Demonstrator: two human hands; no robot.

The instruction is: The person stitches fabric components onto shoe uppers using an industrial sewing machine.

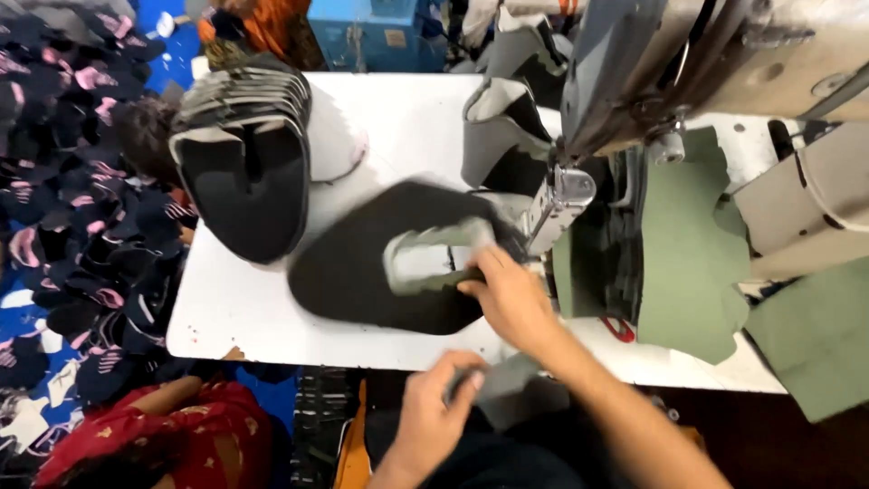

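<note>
**Operator:** Head view looks down on a white surface (272,317) with an industrial sewing machine (724,54) at its right side. Going from big to small: a stack of dark shoe uppers with grey edges (244,154) sits at the far left of the surface, and a few more grey-lined uppers (502,127) stand behind the needle area. On the floor to the left lies a heap of dark cut pieces with pink marks (81,208).

**Second:** And the piece being worked?

**Operator:** A dark shoe upper with a grey inner patch (389,272) lies flat in the middle of the surface, its right end under the presser foot (552,204). It is blurred, so I cannot read any seam on it.

**Second:** Hands?

**Operator:** My right hand (511,294) rests on the upper's right edge, fingers curled down and pressing it just beside the foot. My left hand (434,407) is below the surface edge, fingers pinched on a small grey piece (507,376).

**Second:** How far along?

**Operator:** I judge it mid-batch: the stacked uppers look handled already, this one is at the needle, and the grey piece is not yet laid on. Green fabric sheets (688,263) lie to the right, untouched. Another person's red sleeve (181,435) shows at lower left.
</note>
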